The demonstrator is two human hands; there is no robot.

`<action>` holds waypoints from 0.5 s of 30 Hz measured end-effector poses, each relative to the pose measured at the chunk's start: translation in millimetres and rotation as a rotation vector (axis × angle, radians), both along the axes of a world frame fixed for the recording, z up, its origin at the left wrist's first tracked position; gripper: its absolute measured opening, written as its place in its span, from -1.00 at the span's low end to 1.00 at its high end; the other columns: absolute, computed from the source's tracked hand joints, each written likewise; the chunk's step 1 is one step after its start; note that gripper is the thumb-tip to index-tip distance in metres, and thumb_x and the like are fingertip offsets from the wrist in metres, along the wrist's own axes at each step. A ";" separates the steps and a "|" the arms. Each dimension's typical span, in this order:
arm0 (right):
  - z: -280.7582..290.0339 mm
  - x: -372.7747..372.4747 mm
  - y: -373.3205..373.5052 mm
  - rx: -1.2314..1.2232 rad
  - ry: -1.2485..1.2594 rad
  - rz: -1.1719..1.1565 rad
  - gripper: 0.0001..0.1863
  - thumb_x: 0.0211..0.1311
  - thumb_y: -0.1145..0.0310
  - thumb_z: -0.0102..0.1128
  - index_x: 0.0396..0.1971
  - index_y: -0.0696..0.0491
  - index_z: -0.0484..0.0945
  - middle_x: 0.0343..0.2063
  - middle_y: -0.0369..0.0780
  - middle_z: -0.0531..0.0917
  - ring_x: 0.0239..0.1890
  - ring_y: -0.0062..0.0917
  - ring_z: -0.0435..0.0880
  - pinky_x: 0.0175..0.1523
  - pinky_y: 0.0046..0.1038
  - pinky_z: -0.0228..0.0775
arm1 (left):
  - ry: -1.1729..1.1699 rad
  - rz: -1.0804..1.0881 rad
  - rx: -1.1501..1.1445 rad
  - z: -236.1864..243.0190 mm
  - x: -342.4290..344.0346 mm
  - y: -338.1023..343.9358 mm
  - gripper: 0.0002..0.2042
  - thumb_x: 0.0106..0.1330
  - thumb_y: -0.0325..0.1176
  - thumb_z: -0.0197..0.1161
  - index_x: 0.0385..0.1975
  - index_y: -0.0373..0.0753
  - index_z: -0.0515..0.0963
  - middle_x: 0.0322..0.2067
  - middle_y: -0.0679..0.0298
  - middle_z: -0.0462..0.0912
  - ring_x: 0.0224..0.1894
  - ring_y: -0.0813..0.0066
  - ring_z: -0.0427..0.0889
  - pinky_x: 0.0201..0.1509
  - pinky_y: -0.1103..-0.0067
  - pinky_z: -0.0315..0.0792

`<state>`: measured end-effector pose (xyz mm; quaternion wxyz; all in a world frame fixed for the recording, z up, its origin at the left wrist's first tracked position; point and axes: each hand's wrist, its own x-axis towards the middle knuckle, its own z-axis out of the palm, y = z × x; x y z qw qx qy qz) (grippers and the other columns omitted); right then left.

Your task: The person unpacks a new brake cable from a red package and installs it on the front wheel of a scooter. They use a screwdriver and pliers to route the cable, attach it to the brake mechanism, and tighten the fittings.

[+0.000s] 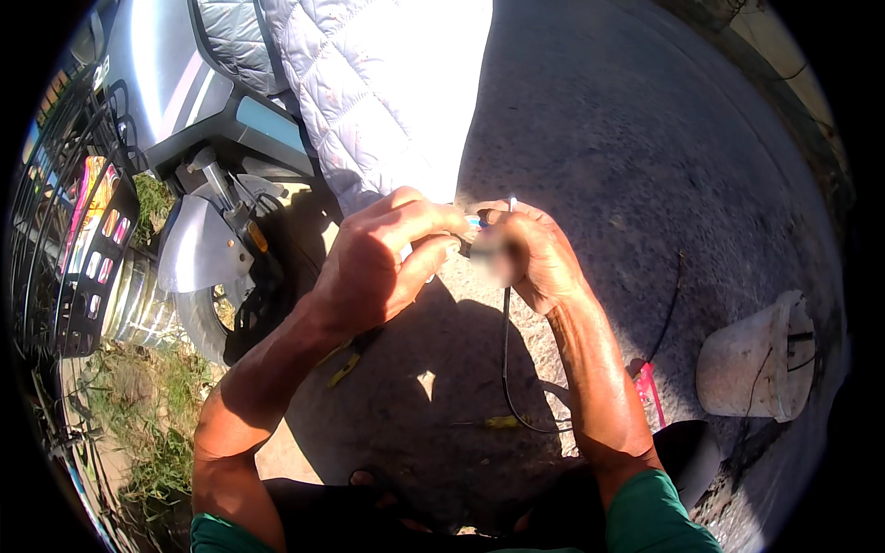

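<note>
Both of my hands are raised close together in front of me, fingertips nearly meeting. My left hand [383,263] is closed in a pinch; a small whitish bit shows under its fingers, too hidden to name. My right hand [535,253] is closed as well, its thumb area blurred. From it a thin black cable [505,341] hangs down and curves right along the ground. Between the fingertips a small blue-and-white piece [476,221] shows, its kind unclear. A short white tip [513,203] sticks up by the right fingers.
A scooter [198,249] with a quilted silver cover [369,101] stands at upper left, beside a black wire basket [88,267]. A yellow-handled tool [343,369] and a yellow-handled screwdriver [501,422] lie on the ground. At right are a dirty white bucket [737,373] and a pink strip [648,387].
</note>
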<state>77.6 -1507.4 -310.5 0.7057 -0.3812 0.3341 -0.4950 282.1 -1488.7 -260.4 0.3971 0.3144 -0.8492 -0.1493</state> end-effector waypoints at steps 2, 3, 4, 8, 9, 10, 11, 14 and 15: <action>-0.5 4.5 0.3 -0.015 0.016 -0.033 -0.87 0.22 0.44 0.10 -0.38 0.12 0.62 -0.57 -0.35 0.61 -0.73 -0.78 0.25 -0.62 -0.66 0.04 | -0.022 -0.015 -0.050 1.2 2.3 1.4 -0.86 0.13 -0.64 0.28 -0.30 -0.37 0.60 -0.36 0.15 0.61 -0.32 0.35 0.63 -0.23 0.53 0.49; 0.4 6.4 1.2 -0.012 0.023 -0.038 -0.88 0.21 0.44 0.11 -0.40 0.11 0.62 -0.59 -0.36 0.59 -0.74 -0.79 0.24 -0.62 -0.66 0.02 | -0.026 -0.020 -0.055 1.3 2.8 2.2 -0.86 0.12 -0.65 0.28 -0.31 -0.36 0.60 -0.38 0.15 0.60 -0.34 0.32 0.63 -0.26 0.52 0.48; 1.9 7.8 2.6 -0.009 0.030 -0.042 -0.89 0.21 0.43 0.13 -0.42 0.10 0.61 -0.62 -0.38 0.57 -0.75 -0.79 0.23 -0.63 -0.65 0.00 | -0.030 -0.026 -0.060 1.2 3.7 2.7 -0.86 0.10 -0.65 0.28 -0.33 -0.36 0.60 -0.40 0.15 0.59 -0.35 0.29 0.62 -0.28 0.50 0.48; -5.2 12.2 0.2 0.023 0.038 -0.043 -0.90 0.20 0.42 0.16 -0.49 0.07 0.58 -0.72 -0.43 0.46 -0.78 -0.79 0.19 -0.66 -0.63 -0.05 | -0.201 -0.026 -0.331 -0.3 8.4 -0.1 -0.84 -0.01 -0.63 0.29 -0.39 -0.33 0.58 -0.43 0.18 0.57 -0.41 0.26 0.57 -0.30 0.44 0.42; -7.6 12.7 -0.4 0.035 0.035 -0.036 -0.89 0.20 0.42 0.16 -0.51 0.06 0.57 -0.74 -0.44 0.43 -0.78 -0.78 0.18 -0.66 -0.63 -0.06 | -0.223 -0.021 -0.369 -1.0 8.3 0.2 -0.83 -0.05 -0.63 0.29 -0.41 -0.32 0.57 -0.44 0.19 0.57 -0.42 0.25 0.56 -0.30 0.42 0.41; -9.6 12.8 -0.8 0.046 0.032 -0.030 -0.89 0.20 0.42 0.17 -0.52 0.06 0.56 -0.75 -0.45 0.40 -0.79 -0.78 0.18 -0.67 -0.62 -0.07 | -0.244 -0.017 -0.407 -2.0 8.0 0.3 -0.82 -0.08 -0.63 0.30 -0.42 -0.31 0.56 -0.44 0.20 0.56 -0.43 0.25 0.54 -0.30 0.41 0.39; -11.0 13.1 -0.9 0.058 0.028 -0.023 -0.88 0.20 0.42 0.17 -0.53 0.05 0.55 -0.77 -0.46 0.38 -0.80 -0.77 0.17 -0.67 -0.62 -0.08 | -0.242 -0.012 -0.425 -5.6 8.3 -0.2 -0.82 -0.10 -0.63 0.30 -0.45 -0.30 0.55 -0.46 0.21 0.55 -0.44 0.24 0.54 -0.29 0.40 0.38; -9.7 11.3 1.2 0.121 0.039 0.032 -0.89 0.20 0.43 0.17 -0.52 0.06 0.54 -0.76 -0.44 0.37 -0.80 -0.75 0.17 -0.68 -0.62 -0.06 | -0.229 0.000 -0.467 -18.1 8.6 -3.4 -0.81 -0.16 -0.63 0.29 -0.51 -0.27 0.50 -0.49 0.23 0.51 -0.44 0.23 0.52 -0.28 0.39 0.37; -10.9 10.6 1.3 0.140 0.025 0.039 -0.89 0.20 0.43 0.16 -0.51 0.07 0.53 -0.76 -0.43 0.38 -0.79 -0.75 0.18 -0.68 -0.62 -0.05 | -0.222 0.002 -0.472 -20.4 7.7 -4.0 -0.80 -0.17 -0.64 0.29 -0.52 -0.26 0.48 -0.50 0.23 0.50 -0.44 0.22 0.52 -0.28 0.39 0.37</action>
